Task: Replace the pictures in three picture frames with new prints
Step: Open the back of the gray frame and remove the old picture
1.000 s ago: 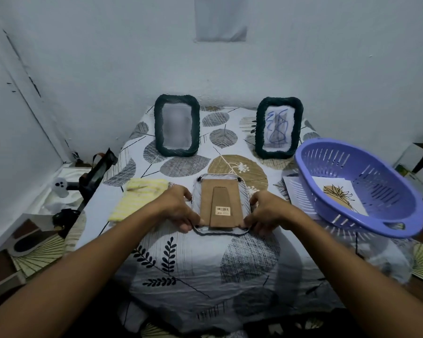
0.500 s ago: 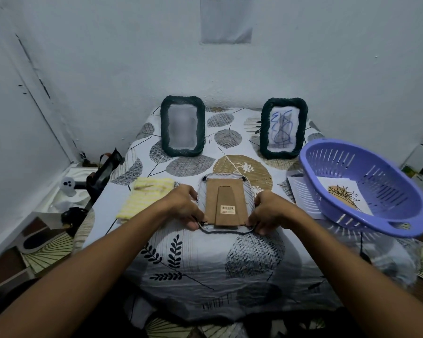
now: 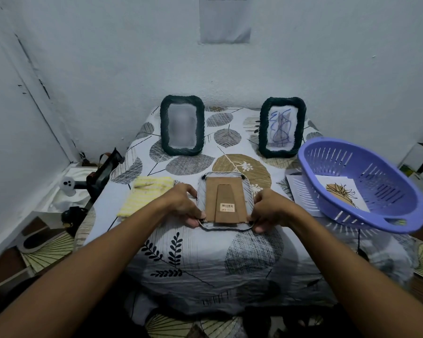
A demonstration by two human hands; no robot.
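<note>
A picture frame [image 3: 225, 201] lies face down in the middle of the table, its brown cardboard back and folded stand facing up. My left hand [image 3: 184, 206] grips its left edge near the lower corner, and my right hand [image 3: 269, 211] grips the right edge the same way. Two dark green woven frames stand upright at the back: the left frame [image 3: 182, 125] shows a blurred picture, the right frame [image 3: 281, 127] a blue scribble drawing. A print [image 3: 340, 195] with a tan and black plant drawing lies in the purple basket [image 3: 366, 164].
The table wears a leaf-patterned cloth [image 3: 205, 250]. A yellow striped cloth [image 3: 144, 196] lies left of the flat frame. White paper [image 3: 300, 193] sticks out under the basket. A dark stand [image 3: 103, 172] and clutter sit off the table's left edge.
Both hands have slid down the frame's sides to its lower corners. The camera view has shifted slightly; the frame itself stays flat in place.
</note>
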